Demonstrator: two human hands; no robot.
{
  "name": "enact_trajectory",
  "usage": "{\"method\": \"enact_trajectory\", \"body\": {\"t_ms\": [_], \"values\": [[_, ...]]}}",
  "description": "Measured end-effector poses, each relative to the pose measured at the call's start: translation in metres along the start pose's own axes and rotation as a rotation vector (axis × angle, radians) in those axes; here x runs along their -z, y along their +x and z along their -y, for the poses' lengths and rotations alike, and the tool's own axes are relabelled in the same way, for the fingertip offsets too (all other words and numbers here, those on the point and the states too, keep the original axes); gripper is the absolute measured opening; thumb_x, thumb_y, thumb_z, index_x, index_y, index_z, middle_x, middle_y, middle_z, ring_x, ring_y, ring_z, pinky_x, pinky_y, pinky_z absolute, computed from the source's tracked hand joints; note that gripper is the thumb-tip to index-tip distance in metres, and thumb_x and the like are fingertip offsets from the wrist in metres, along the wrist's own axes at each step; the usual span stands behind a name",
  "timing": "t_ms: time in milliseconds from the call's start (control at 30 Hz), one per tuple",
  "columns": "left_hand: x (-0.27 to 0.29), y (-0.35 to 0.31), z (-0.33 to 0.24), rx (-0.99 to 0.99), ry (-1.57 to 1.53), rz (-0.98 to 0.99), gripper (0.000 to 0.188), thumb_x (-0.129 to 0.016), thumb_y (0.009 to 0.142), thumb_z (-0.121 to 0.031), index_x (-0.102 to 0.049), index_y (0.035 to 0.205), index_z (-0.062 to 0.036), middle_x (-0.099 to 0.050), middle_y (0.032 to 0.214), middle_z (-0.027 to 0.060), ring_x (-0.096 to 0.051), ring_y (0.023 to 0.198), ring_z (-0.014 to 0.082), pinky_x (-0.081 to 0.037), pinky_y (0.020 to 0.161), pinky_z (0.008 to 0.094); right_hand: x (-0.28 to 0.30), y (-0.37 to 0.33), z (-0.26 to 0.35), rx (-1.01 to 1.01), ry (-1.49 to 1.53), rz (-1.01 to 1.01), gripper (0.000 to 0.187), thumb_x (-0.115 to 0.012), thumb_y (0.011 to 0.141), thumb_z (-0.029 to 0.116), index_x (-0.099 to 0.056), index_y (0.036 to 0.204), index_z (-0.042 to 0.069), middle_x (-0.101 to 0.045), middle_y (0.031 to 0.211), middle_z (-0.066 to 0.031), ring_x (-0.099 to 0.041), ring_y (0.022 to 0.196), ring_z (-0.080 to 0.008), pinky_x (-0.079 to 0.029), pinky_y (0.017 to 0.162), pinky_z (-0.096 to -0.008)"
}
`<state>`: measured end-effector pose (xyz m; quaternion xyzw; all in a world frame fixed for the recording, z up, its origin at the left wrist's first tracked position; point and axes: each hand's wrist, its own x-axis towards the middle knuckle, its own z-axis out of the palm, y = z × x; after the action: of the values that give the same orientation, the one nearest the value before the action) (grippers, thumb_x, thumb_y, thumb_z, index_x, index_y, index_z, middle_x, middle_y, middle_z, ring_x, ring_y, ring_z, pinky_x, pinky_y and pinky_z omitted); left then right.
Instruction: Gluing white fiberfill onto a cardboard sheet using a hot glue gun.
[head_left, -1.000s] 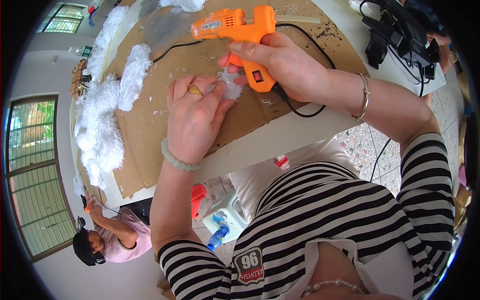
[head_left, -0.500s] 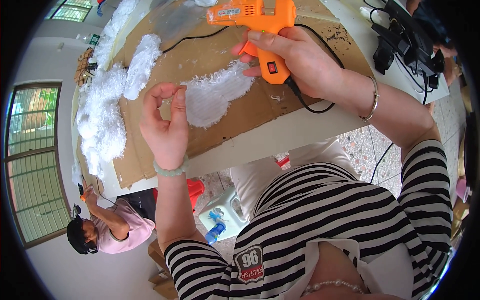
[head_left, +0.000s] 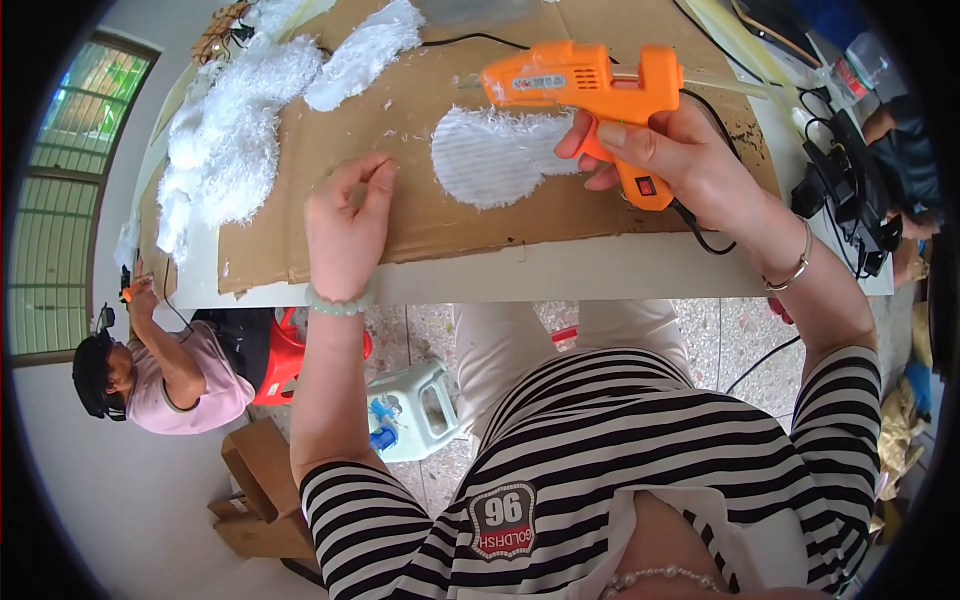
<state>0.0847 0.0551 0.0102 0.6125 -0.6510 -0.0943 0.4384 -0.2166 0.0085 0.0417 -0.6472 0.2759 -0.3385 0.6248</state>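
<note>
My right hand (head_left: 705, 165) is wrapped around the handle of an orange hot glue gun (head_left: 640, 130), its nozzle pointing left over the cardboard. Fingers of this hand rest by the trigger. Below and left of the gun lies a white fluffy fabric piece (head_left: 490, 165), ribbed backing up; its right end is partly hidden behind my right fingers. To the left of that piece, my left hand (head_left: 348, 215) hovers over the cardboard (head_left: 410, 235), thumb and forefinger pinched together. Whatever may be between those fingertips is too small to make out.
White fluffy fabric (head_left: 225, 150) is heaped at the left, with another white piece (head_left: 368, 55) beside it. Black cables and a black device (head_left: 845, 190) occupy the right. A person in pink (head_left: 185, 375) works at the far left. A pale stool (head_left: 415, 405) stands below the table.
The whole view has shifted. My left hand is farther left of the ribbed fabric piece, and the glue gun has come lower and closer to it. The right hand keeps its grip.
</note>
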Motion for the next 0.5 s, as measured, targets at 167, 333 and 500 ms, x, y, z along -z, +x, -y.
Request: {"method": "enact_trajectory", "body": {"t_ms": [167,333,500], "values": [[-0.016,0.018,-0.003,-0.11,0.051,0.127,0.015,-0.065,0.081,-0.013,-0.069,0.092,-0.004,-0.067,0.081,0.0133,-0.062,0.076,0.03,-0.049,0.068,0.0343,-0.009,0.011,0.011,-0.108,-0.304,0.137,0.027,-0.051,0.096,0.022,-0.055,0.112,0.001,-0.061,0.103,-0.0057,-0.057,0.093,-0.0128,-0.047,0.083,-0.0275],[-0.028,0.031,0.003,-0.201,0.163,0.186,0.011,-0.065,0.078,-0.013,-0.068,0.082,-0.0036,-0.066,0.075,0.0114,-0.06,0.076,0.0303,-0.048,0.072,0.0392,-0.025,0.02,0.009,-0.196,-0.458,0.112,0.025,-0.052,0.095,0.018,-0.054,0.114,0.001,-0.061,0.101,-0.0045,-0.055,0.09,-0.0113,-0.045,0.082,-0.0259],[-0.035,0.033,0.01,-0.199,0.092,0.177,0.009,-0.065,0.077,-0.013,-0.067,0.078,-0.004,-0.066,0.074,0.0108,-0.06,0.077,0.031,-0.048,0.074,0.039,-0.024,0.027,0.004,-0.162,-0.447,0.082,0.027,-0.052,0.095,0.018,-0.052,0.115,-0.001,-0.061,0.099,-0.0051,-0.055,0.088,-0.0115,-0.045,0.081,-0.0264]]}}
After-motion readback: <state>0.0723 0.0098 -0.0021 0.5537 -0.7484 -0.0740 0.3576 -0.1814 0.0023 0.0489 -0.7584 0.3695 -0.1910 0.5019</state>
